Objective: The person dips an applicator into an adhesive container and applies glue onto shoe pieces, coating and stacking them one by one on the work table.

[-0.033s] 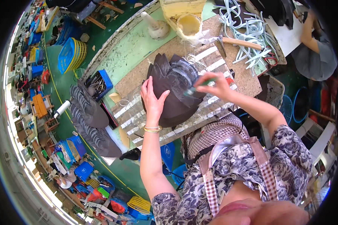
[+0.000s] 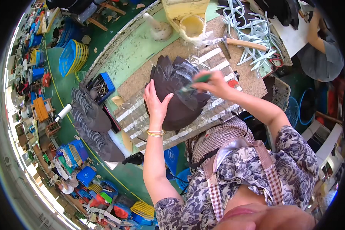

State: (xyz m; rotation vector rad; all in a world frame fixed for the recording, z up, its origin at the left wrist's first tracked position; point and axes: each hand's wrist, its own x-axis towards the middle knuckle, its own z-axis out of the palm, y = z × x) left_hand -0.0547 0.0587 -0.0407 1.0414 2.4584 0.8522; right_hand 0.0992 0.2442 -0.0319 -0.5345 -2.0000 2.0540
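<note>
Dark brown, flat cut pieces [image 2: 178, 113] lie fanned out in a stack on a white-striped board [image 2: 217, 64]. Their upper right edges look pale and wet in bands. My left hand [image 2: 156, 103] rests flat on the left side of the stack, its fingers and thumb spread. In my right hand [image 2: 217, 85] is a brush [image 2: 201, 78] with a green handle. Its bristle end is over the middle of the pieces, slightly blurred; whether it touches them I cannot tell. Beyond the stack stands a tub of cream-coloured paste [image 2: 193, 26] with a crusted rim.
A hammer [image 2: 245, 44] lies by a tangle of pale blue strips [image 2: 253, 57]. Left of the board are a blue box of tools [image 2: 108, 82] and more overlapped dark pieces [image 2: 99, 136]. A whitish pestle-shaped object [image 2: 161, 30] stands farther back. Another person's arm [image 2: 314, 28] shows at far right.
My right hand has moved slightly left with the brush, whose bristle end is now nearer the middle of the pieces. My left hand stays in place.
</note>
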